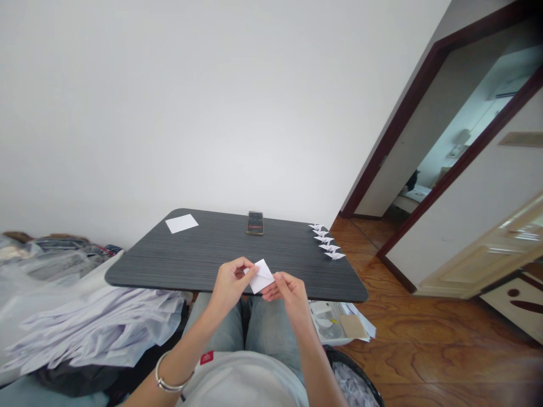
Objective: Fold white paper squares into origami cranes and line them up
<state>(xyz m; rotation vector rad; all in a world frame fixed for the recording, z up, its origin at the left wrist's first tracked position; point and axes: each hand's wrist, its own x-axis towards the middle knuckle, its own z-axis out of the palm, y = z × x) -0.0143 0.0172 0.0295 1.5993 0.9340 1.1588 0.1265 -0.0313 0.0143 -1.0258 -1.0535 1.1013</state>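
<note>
A small folded sheet of white paper (pixel 262 278) is held up between both hands, just over the near edge of the dark table (pixel 203 249). My left hand (pixel 233 281) pinches its left side, thumb on top. At its right corner, my right hand (pixel 288 288) has thumb and forefinger closed on the paper, with the other fingers curled below. Several folded white paper cranes (pixel 333 248) stand in a row along the table's right side. On the far left corner lies a flat stack or sheet of white paper (pixel 181 223).
A phone (pixel 255 223) sits at the table's back edge by the wall. White cloth (pixel 97 328) is heaped at the left. Below the table's right end are a white tray of items (pixel 335 341) and a dark bin with paper scraps (pixel 354 384). A doorway (pixel 403 147) opens at right.
</note>
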